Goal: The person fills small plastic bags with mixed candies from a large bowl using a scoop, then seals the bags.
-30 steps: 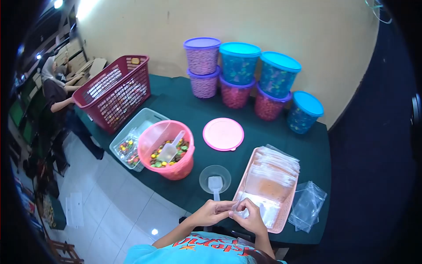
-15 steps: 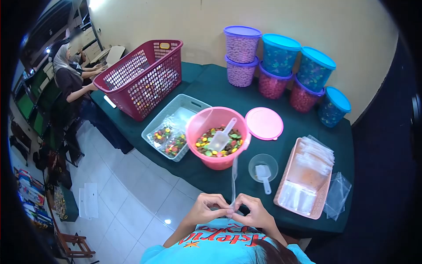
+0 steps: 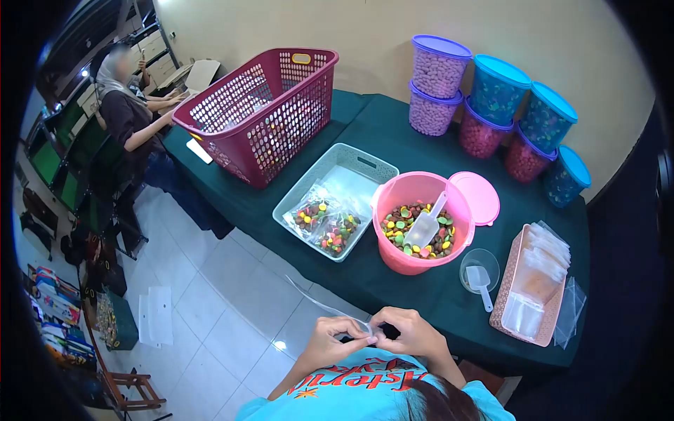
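Close to my chest, my left hand point(image 3: 333, 339) and my right hand point(image 3: 410, 332) meet with fingertips pinched together. Between them they grip a thin clear plastic bag point(image 3: 324, 304), seen nearly edge-on, which sticks out up and to the left over the floor. Beyond my hands is a pink tub point(image 3: 388, 242) of colourful candies point(image 3: 444, 242), with a clear scoop point(image 3: 423, 228) lying in it. A grey-green tray point(image 3: 288, 196) left of the tub holds several filled candy packets point(image 3: 337, 233). To the tub's right, a small clear bowl point(image 3: 496, 263) holds a white scoop point(image 3: 479, 279).
A pink basket point(image 3: 500, 317) of clear bags stands at the right, loose bags point(image 3: 570, 312) beside it. A maroon laundry basket point(image 3: 256, 151) is at the back left, near another person point(image 3: 130, 116). Lidded tubs point(image 3: 430, 112) line the wall; a pink lid point(image 3: 481, 196) lies behind the candy tub.
The plastic bag has swung from pointing straight away from me to pointing left. My view has turned, so the table's things sit further right. Both hands stay pinched together.
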`<action>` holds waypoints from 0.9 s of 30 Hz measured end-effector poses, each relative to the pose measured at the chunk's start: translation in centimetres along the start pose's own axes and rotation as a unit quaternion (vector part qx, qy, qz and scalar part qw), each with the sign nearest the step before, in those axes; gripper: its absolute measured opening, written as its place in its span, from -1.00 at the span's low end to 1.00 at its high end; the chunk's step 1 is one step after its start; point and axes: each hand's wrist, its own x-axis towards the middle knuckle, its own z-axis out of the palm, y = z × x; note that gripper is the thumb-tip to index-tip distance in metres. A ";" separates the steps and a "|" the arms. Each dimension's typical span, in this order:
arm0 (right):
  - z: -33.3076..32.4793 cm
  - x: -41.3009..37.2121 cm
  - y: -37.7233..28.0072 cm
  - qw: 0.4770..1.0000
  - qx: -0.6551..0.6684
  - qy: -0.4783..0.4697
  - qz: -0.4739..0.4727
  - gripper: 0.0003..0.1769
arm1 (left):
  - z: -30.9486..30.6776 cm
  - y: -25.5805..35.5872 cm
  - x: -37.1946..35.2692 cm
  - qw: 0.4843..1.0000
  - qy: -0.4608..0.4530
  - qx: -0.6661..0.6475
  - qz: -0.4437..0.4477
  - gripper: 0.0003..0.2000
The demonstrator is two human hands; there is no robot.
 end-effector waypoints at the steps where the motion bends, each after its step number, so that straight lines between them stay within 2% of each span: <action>1: 0.1 0.4 0.0 1.000 -0.009 -0.002 0.002 -0.75 | -0.1 -0.1 0.4 1.000 0.000 0.020 0.013 -0.89; 3: 0.0 1.3 0.4 1.000 -0.016 0.000 0.003 -0.72 | -0.4 -0.8 1.2 0.997 -0.008 0.059 0.042 -0.89; 6: -0.5 3.0 1.3 1.000 -0.019 0.000 -0.024 -0.64 | -0.9 -0.8 3.1 0.996 -0.016 0.040 0.079 -0.89; 9: -0.9 5.1 2.1 0.998 -0.008 0.022 -0.055 -0.62 | -1.7 0.4 4.8 0.991 0.020 0.085 0.098 -0.90; 11: -1.3 6.7 2.8 0.993 0.008 0.079 -0.082 -0.59 | -2.2 0.6 6.0 0.988 0.023 0.107 0.108 -0.90; 14: -1.6 8.3 3.9 0.991 0.069 0.095 -0.064 -0.60 | -2.0 0.1 7.6 0.981 0.008 0.140 0.133 -0.89; 16: -2.5 9.0 4.1 0.991 0.064 0.099 -0.062 -0.62 | -1.9 -0.2 8.8 0.975 -0.010 0.159 0.155 -0.89; 18: -3.5 9.5 4.7 0.979 -0.039 0.187 -0.075 -0.61 | -2.0 -0.4 9.8 0.971 -0.031 0.168 0.170 -0.87; 19: -3.8 10.0 5.6 0.956 -0.065 0.248 -0.144 -0.60 | -2.2 -0.8 10.2 0.974 -0.030 0.162 0.158 -0.87; 23: -5.6 9.8 6.0 0.952 -0.068 0.286 -0.088 -0.65 | -3.3 -1.4 12.5 0.980 -0.008 0.041 0.193 -0.87; 25: -6.4 9.6 6.3 0.920 0.154 0.361 0.007 -0.66 | -4.8 -3.1 13.7 0.979 0.081 0.025 0.186 -0.83; 26: -6.7 9.5 6.4 0.915 0.151 0.375 0.011 -0.66 | -5.7 -3.6 14.3 0.977 0.119 0.027 0.175 -0.80; 27: -7.0 9.3 6.5 0.906 0.177 0.384 0.010 -0.63 | -6.2 -3.1 15.0 0.980 0.144 -0.033 0.135 -0.81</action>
